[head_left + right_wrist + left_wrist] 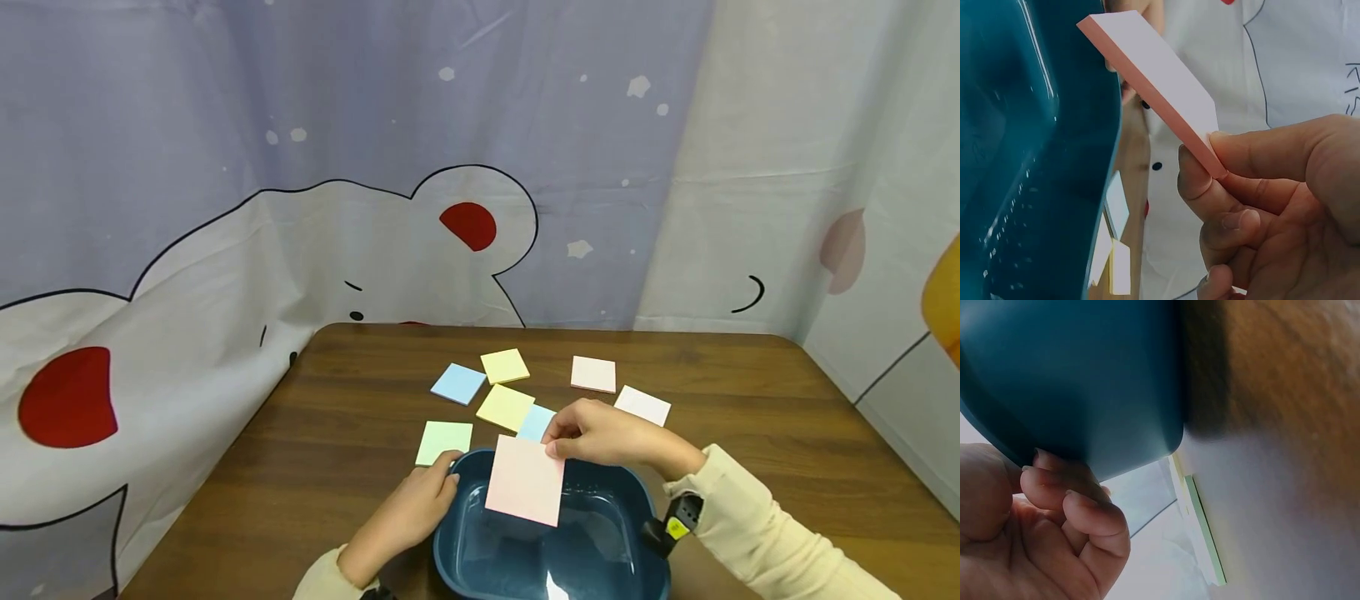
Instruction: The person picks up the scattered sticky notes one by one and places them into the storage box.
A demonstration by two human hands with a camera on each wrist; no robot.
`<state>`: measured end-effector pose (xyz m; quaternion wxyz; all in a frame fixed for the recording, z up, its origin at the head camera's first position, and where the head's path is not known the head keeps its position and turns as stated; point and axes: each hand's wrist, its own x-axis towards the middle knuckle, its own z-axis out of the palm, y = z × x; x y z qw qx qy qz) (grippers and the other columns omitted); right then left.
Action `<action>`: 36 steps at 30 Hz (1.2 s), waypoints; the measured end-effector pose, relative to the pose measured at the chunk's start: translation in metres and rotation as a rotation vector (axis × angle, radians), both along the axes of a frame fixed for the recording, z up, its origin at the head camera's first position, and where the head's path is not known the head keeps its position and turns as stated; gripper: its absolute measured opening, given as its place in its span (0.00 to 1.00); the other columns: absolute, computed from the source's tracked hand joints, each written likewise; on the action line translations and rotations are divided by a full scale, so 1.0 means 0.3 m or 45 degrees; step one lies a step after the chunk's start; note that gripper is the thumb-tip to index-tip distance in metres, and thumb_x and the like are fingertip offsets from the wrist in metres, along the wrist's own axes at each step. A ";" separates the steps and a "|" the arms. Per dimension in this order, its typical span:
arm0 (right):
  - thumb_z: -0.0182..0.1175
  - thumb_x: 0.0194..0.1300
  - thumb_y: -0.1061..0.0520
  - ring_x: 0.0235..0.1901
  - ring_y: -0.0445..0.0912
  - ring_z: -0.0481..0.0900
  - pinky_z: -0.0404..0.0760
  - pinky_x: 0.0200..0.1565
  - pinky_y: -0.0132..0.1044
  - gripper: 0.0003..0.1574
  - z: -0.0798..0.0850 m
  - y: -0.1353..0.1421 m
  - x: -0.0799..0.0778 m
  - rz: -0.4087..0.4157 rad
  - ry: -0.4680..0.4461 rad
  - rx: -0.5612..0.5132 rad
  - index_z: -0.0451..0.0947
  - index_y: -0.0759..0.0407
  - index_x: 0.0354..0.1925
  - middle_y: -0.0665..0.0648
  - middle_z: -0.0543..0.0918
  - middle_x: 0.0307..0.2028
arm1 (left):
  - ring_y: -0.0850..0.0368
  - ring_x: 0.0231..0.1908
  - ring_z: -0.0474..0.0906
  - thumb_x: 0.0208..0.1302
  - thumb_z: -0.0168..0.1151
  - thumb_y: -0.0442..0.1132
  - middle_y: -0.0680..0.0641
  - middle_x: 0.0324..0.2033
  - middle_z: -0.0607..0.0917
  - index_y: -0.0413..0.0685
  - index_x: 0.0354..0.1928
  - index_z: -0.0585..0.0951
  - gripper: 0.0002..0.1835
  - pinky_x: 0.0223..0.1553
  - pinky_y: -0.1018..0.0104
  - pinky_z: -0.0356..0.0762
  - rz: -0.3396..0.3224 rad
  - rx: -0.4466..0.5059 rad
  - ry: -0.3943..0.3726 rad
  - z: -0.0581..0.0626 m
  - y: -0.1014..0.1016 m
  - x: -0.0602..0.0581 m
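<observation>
My right hand [600, 432] pinches a pink sticky note pad [525, 481] at its corner, above the dark blue basin [459, 550]. In the right wrist view the pad [1154, 81] shows its thick pink edge between thumb and fingers. With thumb and fingers, my left hand [420, 504] grips the basin's far left rim. The left wrist view has those curled fingers against the basin's outer wall [1085, 381]. Inside the basin, in the part that shows, I see only bare glossy floor with reflections.
Beyond the basin lie several pads: green [444, 442], blue [458, 383], yellow [505, 366], another yellow [506, 407], a partly covered blue [535, 422], pink [593, 373] and a whitish one [642, 405]. A patterned curtain [360, 250] hangs behind the wooden table [300, 483].
</observation>
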<state>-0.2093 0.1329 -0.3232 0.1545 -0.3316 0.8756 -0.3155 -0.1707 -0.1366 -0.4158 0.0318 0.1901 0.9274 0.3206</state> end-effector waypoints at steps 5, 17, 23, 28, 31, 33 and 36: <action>0.57 0.60 0.57 0.25 0.38 0.70 0.70 0.29 0.31 0.05 -0.012 -0.021 0.011 0.055 0.015 0.023 0.81 0.54 0.33 0.45 0.78 0.26 | 0.63 0.30 0.74 0.70 0.42 0.39 0.50 0.31 0.79 0.44 0.58 0.66 0.17 0.31 0.65 0.70 -0.001 0.009 0.002 0.000 0.004 -0.002; 0.57 0.61 0.57 0.20 0.37 0.68 0.67 0.24 0.29 0.07 -0.074 -0.066 0.018 0.078 -0.107 0.049 0.81 0.51 0.29 0.45 0.77 0.22 | 0.64 0.25 0.73 0.71 0.40 0.41 0.51 0.26 0.76 0.45 0.58 0.65 0.18 0.26 0.69 0.70 -0.021 0.086 -0.073 -0.004 -0.001 -0.002; 0.57 0.60 0.59 0.21 0.38 0.70 0.69 0.26 0.30 0.06 -0.103 -0.091 0.018 0.097 -0.167 0.051 0.81 0.53 0.30 0.46 0.78 0.24 | 0.64 0.24 0.74 0.71 0.40 0.41 0.49 0.29 0.78 0.45 0.58 0.66 0.17 0.23 0.70 0.71 -0.009 0.109 -0.097 -0.005 0.001 -0.001; 0.58 0.60 0.58 0.22 0.36 0.70 0.71 0.27 0.30 0.06 -0.121 -0.112 0.019 0.122 -0.169 0.075 0.81 0.52 0.28 0.45 0.79 0.24 | 0.64 0.25 0.72 0.70 0.41 0.41 0.50 0.28 0.78 0.45 0.57 0.66 0.17 0.24 0.70 0.69 0.005 0.065 -0.035 -0.007 0.003 -0.001; 0.58 0.60 0.59 0.21 0.36 0.69 0.69 0.25 0.29 0.07 -0.128 -0.120 0.019 0.137 -0.172 0.084 0.81 0.52 0.27 0.45 0.78 0.22 | 0.64 0.25 0.72 0.70 0.42 0.40 0.50 0.28 0.78 0.45 0.57 0.67 0.17 0.26 0.69 0.69 0.010 0.039 -0.003 -0.008 0.004 -0.002; 0.58 0.60 0.60 0.20 0.36 0.68 0.68 0.24 0.28 0.07 -0.133 -0.124 0.020 0.149 -0.183 0.090 0.80 0.52 0.26 0.45 0.77 0.22 | 0.63 0.27 0.72 0.70 0.42 0.40 0.49 0.29 0.78 0.45 0.57 0.67 0.17 0.27 0.68 0.69 0.018 0.027 0.007 -0.008 0.005 -0.003; 0.57 0.60 0.60 0.19 0.36 0.67 0.68 0.23 0.28 0.08 -0.145 -0.129 0.022 0.159 -0.199 0.100 0.80 0.53 0.25 0.46 0.77 0.20 | 0.62 0.29 0.73 0.69 0.42 0.40 0.47 0.33 0.80 0.44 0.57 0.67 0.17 0.28 0.67 0.69 0.031 0.012 0.015 -0.009 0.005 -0.003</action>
